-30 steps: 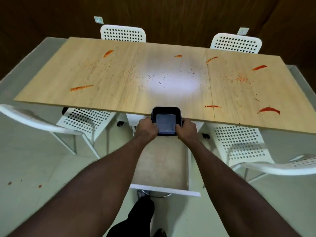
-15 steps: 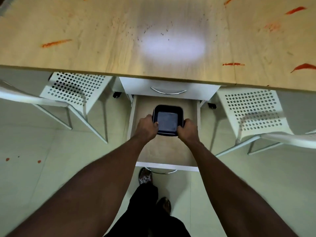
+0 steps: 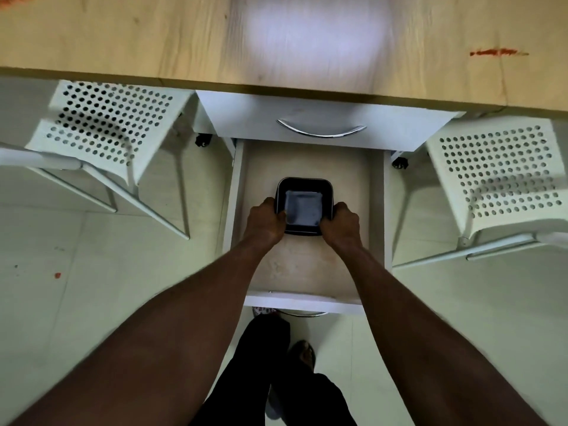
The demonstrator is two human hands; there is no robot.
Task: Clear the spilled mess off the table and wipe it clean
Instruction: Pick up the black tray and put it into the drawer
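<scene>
I have a black square tub (image 3: 302,207) between both hands, low in the pulled-out drawer (image 3: 310,272) under the table (image 3: 153,41). My left hand (image 3: 266,221) grips its left wall, with the thumb hooked over the rim into the hollow. My right hand (image 3: 341,224) is curled around its right near corner. The tub looks empty. I cannot tell whether its base sits on the drawer floor or hangs just above it. Above it the closed upper drawer front (image 3: 321,130) with its curved metal handle juts out from beneath the tabletop edge. A white perforated chair (image 3: 104,124) stands to my left and another (image 3: 498,176) to my right. The mess I am after is up on the tabletop. From here I see one red smear (image 3: 498,52) toward the far right, and there are red specks on the floor (image 3: 57,275) to my left. I judge this to be a preparation step, handling the container rather than cleaning, since nothing on the table has been wiped yet. Whichever way the tub goes next, it needs a level two-handed carry, clear of the drawer sides and of the upper drawer front overhead. After that I will need something to wipe with, and none shows here.
</scene>
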